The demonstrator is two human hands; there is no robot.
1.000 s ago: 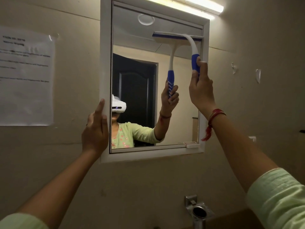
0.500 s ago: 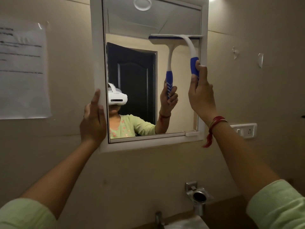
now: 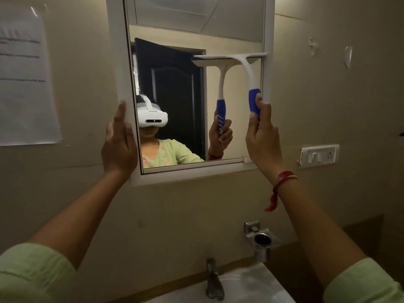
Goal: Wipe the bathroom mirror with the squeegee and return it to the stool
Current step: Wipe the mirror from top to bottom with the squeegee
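A white-framed bathroom mirror (image 3: 236, 29) hangs on the beige wall. My right hand (image 3: 262, 138) grips the blue handle of a white squeegee (image 3: 247, 68), whose blade lies flat across the right half of the glass, about a third of the way down. My left hand (image 3: 119, 145) rests with fingers extended against the mirror's left frame edge. The glass reflects the squeegee, the hand and a person wearing a white headset. The stool is not in view.
A white sink (image 3: 244, 287) with a metal tap (image 3: 213, 281) sits below. A metal holder (image 3: 261, 240) is fixed to the wall under the mirror. A switch plate (image 3: 319, 154) is on the right, a paper sheet (image 3: 24, 77) on the left.
My right hand has drawn the squeegee down the glass from near the mirror's top. The view has tilted down, revealing the sink. My left hand stays on the frame.
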